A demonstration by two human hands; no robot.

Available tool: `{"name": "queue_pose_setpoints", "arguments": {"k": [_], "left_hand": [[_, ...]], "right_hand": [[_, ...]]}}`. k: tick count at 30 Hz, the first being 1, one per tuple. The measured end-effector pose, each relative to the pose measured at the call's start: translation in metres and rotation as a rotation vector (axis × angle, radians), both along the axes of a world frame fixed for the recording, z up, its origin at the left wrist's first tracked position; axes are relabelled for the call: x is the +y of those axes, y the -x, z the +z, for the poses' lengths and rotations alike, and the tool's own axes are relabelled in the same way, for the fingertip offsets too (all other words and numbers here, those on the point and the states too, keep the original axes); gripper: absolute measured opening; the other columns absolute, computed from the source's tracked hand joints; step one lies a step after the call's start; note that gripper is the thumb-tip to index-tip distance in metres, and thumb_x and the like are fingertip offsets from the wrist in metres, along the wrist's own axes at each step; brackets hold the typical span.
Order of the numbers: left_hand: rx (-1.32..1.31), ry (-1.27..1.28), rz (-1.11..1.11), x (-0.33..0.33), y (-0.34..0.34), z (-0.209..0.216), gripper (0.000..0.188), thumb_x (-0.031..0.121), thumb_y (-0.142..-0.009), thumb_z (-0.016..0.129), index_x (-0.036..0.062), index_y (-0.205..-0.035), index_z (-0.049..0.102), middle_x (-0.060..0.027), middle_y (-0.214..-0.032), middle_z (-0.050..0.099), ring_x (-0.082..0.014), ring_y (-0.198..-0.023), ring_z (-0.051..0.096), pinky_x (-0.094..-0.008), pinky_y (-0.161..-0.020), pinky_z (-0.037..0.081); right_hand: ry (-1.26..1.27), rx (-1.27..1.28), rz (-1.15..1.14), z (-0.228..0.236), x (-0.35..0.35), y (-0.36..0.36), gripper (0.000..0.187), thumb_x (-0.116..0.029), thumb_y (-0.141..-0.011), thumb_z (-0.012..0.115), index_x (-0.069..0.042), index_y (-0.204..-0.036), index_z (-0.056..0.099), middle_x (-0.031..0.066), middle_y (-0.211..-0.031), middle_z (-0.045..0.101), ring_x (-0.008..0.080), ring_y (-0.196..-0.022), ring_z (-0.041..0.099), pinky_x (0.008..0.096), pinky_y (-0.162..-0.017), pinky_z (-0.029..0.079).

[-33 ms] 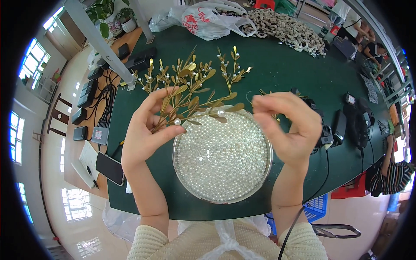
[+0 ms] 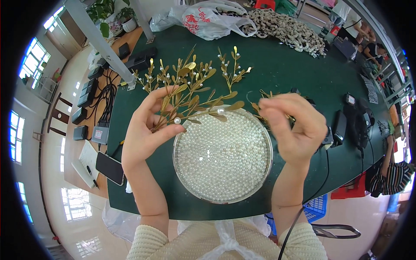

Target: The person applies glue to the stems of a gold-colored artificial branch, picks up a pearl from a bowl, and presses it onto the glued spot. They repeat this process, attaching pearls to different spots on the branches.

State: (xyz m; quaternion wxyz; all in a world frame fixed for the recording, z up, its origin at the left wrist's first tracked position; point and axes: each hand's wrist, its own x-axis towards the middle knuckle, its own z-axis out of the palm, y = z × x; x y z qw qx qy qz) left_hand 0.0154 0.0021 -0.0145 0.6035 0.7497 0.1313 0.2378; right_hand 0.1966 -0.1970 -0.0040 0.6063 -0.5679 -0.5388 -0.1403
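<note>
My left hand [image 2: 143, 136] is closed around the stems of a gold leaf spray [image 2: 193, 102]. Two larger pearls, one of them a white pearl [image 2: 221, 112], sit on the spray's lower branch, and smaller pearls show higher among the leaves. To the right, my right hand [image 2: 299, 128] is raised with thumb and forefinger pinched together; whatever is between them is too fine to make out. A thin, pale curved strand [image 2: 249, 96] shows just left of those fingertips. Below both hands lies a round tray [image 2: 271, 162] filled with small pearl beads [image 2: 221, 160].
Another gold sprig [image 2: 234, 73] lies farther back on the green table [image 2: 277, 56]. Behind are a plastic bag [image 2: 212, 21] and a heap of beige chain-like pieces [image 2: 286, 30]. A phone [image 2: 109, 168] rests at the left edge; black devices [image 2: 340, 125] and cables are on the right.
My right hand has shifted a little to the right, away from the spray, and its fingertips have drawn closer together. My left hand and the spray have barely moved.
</note>
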Motion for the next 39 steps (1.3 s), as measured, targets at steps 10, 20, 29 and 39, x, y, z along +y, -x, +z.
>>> {"name": "queue_pose_setpoints", "arguments": {"k": [10,20,29,39], "left_hand": [[-0.151,0.244,-0.083,0.003,-0.002,0.0,0.068,0.01,-0.075,0.065,-0.0025,-0.134,0.032,-0.0107,-0.105,0.053,-0.006,-0.076,0.051,-0.0148,-0.049,0.032],[-0.276,0.35,-0.118,-0.01,-0.006,0.004,0.071,0.002,-0.071,0.054,-0.0008,-0.136,0.029,-0.0106,-0.098,0.051,-0.009,-0.077,0.048,-0.0154,-0.05,0.03],[-0.287,0.393,-0.14,-0.005,-0.01,-0.004,0.061,0.001,-0.076,0.054,-0.0017,-0.134,0.033,-0.0129,-0.088,0.058,-0.0022,-0.053,0.039,-0.0141,-0.048,0.029],[-0.3,0.463,-0.178,-0.003,-0.011,-0.003,0.058,0.001,-0.077,0.056,-0.0045,-0.131,0.035,-0.0139,-0.087,0.058,-0.0056,-0.059,0.042,-0.0173,-0.053,0.034]], "right_hand": [[-0.073,0.051,-0.08,0.003,-0.02,0.008,0.012,-0.002,-0.084,0.06,0.006,-0.092,0.064,0.007,-0.064,0.063,0.007,-0.049,0.054,0.0165,-0.047,0.043],[-0.249,0.222,-0.086,0.012,-0.029,0.017,0.03,-0.003,-0.082,0.06,0.008,-0.109,0.054,0.0104,-0.074,0.062,0.0087,-0.057,0.055,0.017,-0.048,0.041],[-0.029,0.223,-0.497,-0.019,-0.068,0.004,0.037,-0.001,-0.081,0.059,0.001,-0.118,0.052,0.0071,-0.089,0.06,0.0052,-0.063,0.051,0.0173,-0.052,0.041],[0.499,0.465,-0.636,-0.127,-0.128,-0.006,0.092,-0.02,-0.061,0.081,-0.005,-0.136,0.031,0.0085,-0.112,0.045,0.0134,-0.081,0.046,0.0264,-0.07,0.041]]}}
